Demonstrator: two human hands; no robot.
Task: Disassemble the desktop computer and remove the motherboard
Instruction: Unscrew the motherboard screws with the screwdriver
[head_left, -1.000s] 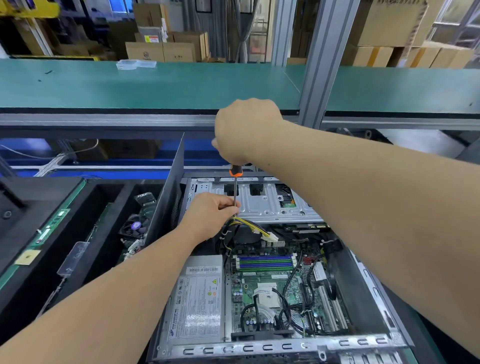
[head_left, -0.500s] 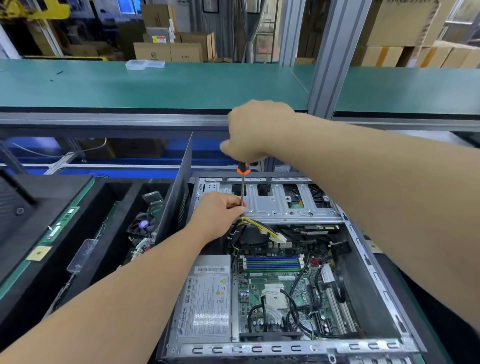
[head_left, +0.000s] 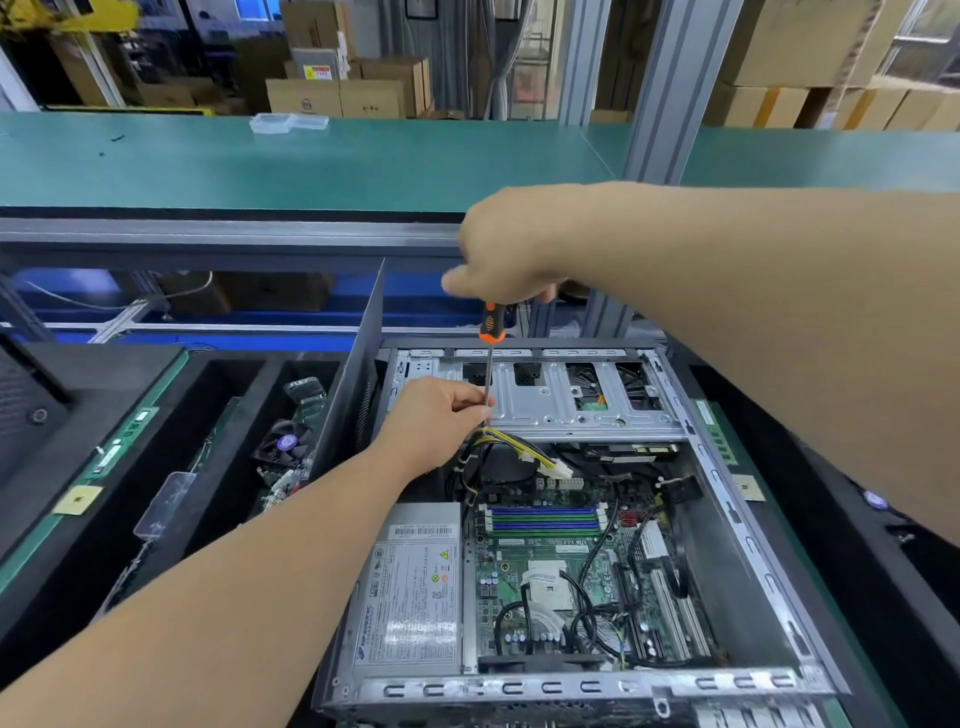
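Note:
An open desktop computer case (head_left: 748, 525) lies on its side in front of me. Inside it, the green motherboard (head_left: 597, 587) shows black cables and blue memory slots, with a silver power supply (head_left: 410, 597) to its left. My right hand (head_left: 511, 244) grips the orange-and-black handle of a screwdriver (head_left: 488, 358) held upright over the silver drive cage (head_left: 561, 400). My left hand (head_left: 434, 423) pinches the screwdriver's shaft near its tip, just above a yellow-and-black cable bundle (head_left: 519, 449). The tip itself is hidden behind my fingers.
A black foam tray (head_left: 223, 452) on the left holds a small fan card (head_left: 285, 444) and memory sticks. The case's side panel (head_left: 358, 374) stands upright between tray and case. A green shelf (head_left: 260, 161) with a clear plastic box (head_left: 288, 123) runs across behind.
The view has shifted slightly. Both hands stay on the screwdriver at the same spot on the drive cage's left edge.

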